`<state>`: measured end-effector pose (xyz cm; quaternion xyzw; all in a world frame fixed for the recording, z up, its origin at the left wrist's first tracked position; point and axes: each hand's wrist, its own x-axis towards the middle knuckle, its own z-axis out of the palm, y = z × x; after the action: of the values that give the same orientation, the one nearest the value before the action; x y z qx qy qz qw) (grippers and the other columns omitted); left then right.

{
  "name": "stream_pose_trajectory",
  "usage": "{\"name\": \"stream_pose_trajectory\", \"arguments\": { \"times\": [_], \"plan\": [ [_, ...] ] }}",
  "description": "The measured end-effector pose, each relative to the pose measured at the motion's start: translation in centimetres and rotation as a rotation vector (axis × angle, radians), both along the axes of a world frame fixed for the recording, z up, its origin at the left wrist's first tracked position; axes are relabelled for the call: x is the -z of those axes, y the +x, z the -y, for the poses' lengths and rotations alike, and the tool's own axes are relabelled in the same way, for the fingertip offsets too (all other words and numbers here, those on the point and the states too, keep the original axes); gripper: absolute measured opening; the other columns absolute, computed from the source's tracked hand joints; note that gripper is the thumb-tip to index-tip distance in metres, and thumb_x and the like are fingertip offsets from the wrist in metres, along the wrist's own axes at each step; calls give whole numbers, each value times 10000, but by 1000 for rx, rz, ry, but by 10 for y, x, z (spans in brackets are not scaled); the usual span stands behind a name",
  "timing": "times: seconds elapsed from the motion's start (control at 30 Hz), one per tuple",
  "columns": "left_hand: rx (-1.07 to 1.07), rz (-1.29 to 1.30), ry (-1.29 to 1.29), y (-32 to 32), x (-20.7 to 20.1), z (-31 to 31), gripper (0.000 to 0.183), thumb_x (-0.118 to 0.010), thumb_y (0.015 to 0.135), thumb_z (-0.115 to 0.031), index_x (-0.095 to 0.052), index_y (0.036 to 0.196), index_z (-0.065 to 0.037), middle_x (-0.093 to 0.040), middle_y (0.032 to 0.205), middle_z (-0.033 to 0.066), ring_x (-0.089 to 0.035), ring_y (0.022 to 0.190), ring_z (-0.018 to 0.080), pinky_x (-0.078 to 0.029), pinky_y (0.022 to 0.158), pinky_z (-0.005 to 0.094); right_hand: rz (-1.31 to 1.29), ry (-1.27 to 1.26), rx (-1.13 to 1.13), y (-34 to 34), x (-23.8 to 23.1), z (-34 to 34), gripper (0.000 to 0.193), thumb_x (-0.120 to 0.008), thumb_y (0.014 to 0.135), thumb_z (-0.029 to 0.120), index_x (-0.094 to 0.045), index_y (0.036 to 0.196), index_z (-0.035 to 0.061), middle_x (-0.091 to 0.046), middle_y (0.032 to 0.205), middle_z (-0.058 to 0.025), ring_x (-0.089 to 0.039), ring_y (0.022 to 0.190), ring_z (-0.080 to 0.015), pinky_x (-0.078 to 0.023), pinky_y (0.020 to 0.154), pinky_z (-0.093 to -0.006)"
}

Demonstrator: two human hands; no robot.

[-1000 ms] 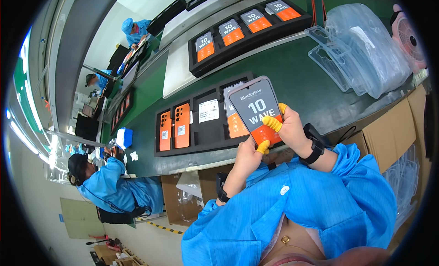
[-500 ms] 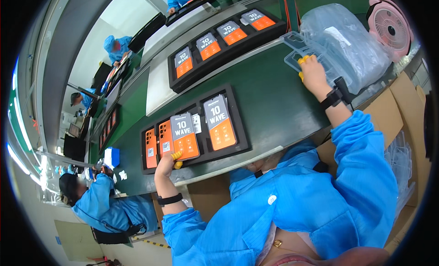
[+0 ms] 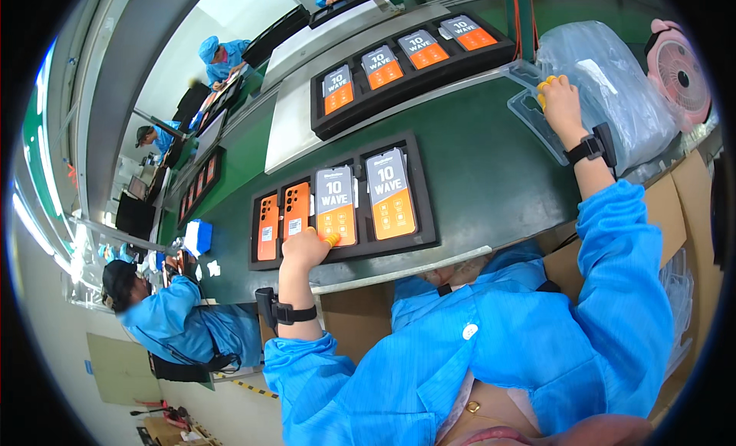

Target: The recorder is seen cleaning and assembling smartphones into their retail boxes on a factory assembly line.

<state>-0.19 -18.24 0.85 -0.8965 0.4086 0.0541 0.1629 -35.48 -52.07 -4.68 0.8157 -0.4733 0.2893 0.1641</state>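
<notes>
My left hand (image 3: 305, 249), with yellow finger covers, is closed at the lower edge of a grey-and-orange-faced phone (image 3: 337, 204). That phone lies in the third slot of a black foam tray (image 3: 426, 208) on the bench. To its right another phone (image 3: 390, 193) lies face up. Two orange phones, an outer one (image 3: 267, 223) and an inner one (image 3: 294, 208), show their camera backs in the left slots. Far to the right, my right hand (image 3: 562, 107) is closed on a clear plastic tray (image 3: 537, 128); part of its grip is hidden.
A second black tray (image 3: 414, 79) with several phones sits farther back. A bag of clear plastic (image 3: 613, 93) and a pink fan (image 3: 678, 74) stand at the right. Open cardboard (image 3: 667, 208) is beside my right arm. A co-worker (image 3: 180, 315) sits at the left.
The phone under my left hand has gone from tilted over the slots to lying in the third slot. My right hand stays at the clear plastic tray. The whole view has shifted.
</notes>
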Motion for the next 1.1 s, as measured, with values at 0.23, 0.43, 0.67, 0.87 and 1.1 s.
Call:
{"name": "stream_pose_trajectory", "arguments": {
  "times": [0.23,0.43,0.67,0.87,1.1],
  "plan": [
    [118,-14,-449,16,20,-12,346,-564,777,-323,-544,864,11,-586,855,201,-562,804,352,-444,685,409,304,-92,-473,18,-21,-87,145,-582,624,44,-594,764,78,-522,757,-104,-493,762,-292,-408,622,-368],
    [-152,243,-326,113,56,-42,349,-493,762,-241,-528,953,49,-543,941,255,-506,905,385,-401,801,446,191,622,-906,-3,8,-120,271,-668,673,158,-579,899,37,-528,883,-110,-484,858,-291,-410,770,-352],
    [-295,186,-384,110,55,-21,370,-485,752,-258,-530,953,50,-531,1002,234,-500,950,348,-385,846,421,194,250,-694,29,33,-100,237,-624,685,123,-577,908,61,-511,865,-94,-479,843,-268,-420,745,-340],
    [-232,348,-369,100,63,-23,410,-469,782,-344,-547,929,31,-542,977,238,-501,943,381,-381,843,434,221,396,-730,27,38,-103,157,-592,692,34,-589,848,45,-520,837,-91,-490,841,-266,-426,734,-331],
    [-207,160,-363,113,61,-15,498,-444,822,-382,-494,1070,48,-544,999,261,-513,970,374,-401,841,418,229,473,-909,25,30,-104,121,-564,697,19,-588,811,50,-537,814,-82,-510,812,-255,-436,719,-329]
  ]
}}
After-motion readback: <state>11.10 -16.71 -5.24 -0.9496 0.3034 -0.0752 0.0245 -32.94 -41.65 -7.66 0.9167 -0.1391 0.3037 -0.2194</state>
